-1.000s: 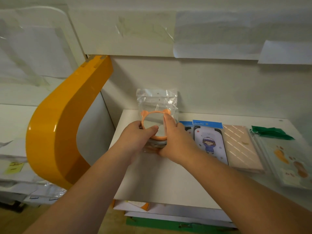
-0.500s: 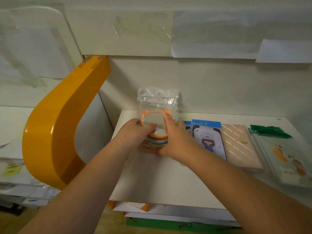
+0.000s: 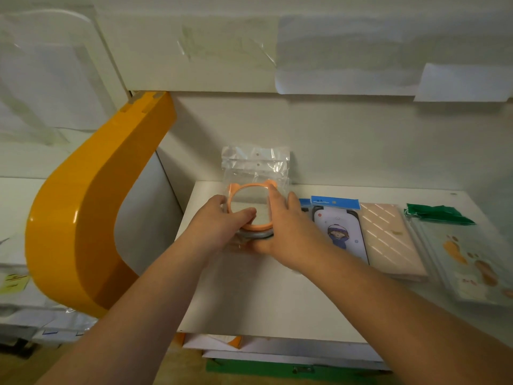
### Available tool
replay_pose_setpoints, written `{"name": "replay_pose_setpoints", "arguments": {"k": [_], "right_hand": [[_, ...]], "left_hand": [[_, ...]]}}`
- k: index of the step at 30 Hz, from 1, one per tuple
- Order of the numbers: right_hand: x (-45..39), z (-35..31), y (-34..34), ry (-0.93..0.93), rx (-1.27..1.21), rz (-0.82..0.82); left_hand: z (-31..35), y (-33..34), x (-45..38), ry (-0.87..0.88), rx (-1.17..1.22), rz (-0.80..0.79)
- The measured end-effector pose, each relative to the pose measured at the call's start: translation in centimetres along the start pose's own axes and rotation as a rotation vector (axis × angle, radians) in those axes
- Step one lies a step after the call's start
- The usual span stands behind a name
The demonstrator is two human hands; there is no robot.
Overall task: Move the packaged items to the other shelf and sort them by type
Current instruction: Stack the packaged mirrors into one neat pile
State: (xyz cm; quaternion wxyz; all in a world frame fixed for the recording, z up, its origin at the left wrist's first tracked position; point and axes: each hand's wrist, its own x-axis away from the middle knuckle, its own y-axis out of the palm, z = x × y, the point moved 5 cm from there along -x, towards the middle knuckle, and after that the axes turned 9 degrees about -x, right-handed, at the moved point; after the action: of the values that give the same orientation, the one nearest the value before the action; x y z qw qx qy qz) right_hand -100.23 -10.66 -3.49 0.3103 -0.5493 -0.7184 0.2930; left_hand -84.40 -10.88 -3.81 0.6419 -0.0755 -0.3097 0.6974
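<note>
On the white shelf [image 3: 249, 295], three flat packets already lie sorted at the frame's right: a blue-topped cartoon phone case [image 3: 342, 232], a pink striped case [image 3: 388, 240] and a green-topped clear packet [image 3: 458, 254]. Both hands, the left hand [image 3: 219, 226] and the right hand [image 3: 286, 232], have their grip clamped on a stack of clear-bagged round mirrors, orange-rimmed on top [image 3: 251, 207], at frame centre, seemingly settling it in place. More packets at the lower left [image 3: 41, 323] likely remain.

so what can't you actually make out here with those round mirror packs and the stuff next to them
- Head view: how many packs sit under the orange-rimmed mirror; both hands cover the stack.
- Blue-topped pack: mostly behind the right hand.
- Print on the phone cases: too small.
- Left hand: fingertips hidden behind the stack.

Clear crinkled plastic bag [image 3: 255, 165]: glossy (creased)
Curved orange shelf bracket [image 3: 83, 218]: smooth, shiny
White flat shelf board [image 3: 249, 295]: matt
</note>
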Motion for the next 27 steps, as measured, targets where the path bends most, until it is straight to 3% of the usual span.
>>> {"name": "replay_pose_setpoints", "arguments": {"k": [12, 27], "right_hand": [[-0.3, 0.1, -0.1, 0.003, 0.010, 0.029], [0.6, 0.0, -1.6, -0.045, 0.046, 0.043]], "left_hand": [[0.6, 0.6, 0.5, 0.080, -0.080, -0.030], [0.4, -0.4, 0.7, -0.079, -0.003, -0.012]]}}
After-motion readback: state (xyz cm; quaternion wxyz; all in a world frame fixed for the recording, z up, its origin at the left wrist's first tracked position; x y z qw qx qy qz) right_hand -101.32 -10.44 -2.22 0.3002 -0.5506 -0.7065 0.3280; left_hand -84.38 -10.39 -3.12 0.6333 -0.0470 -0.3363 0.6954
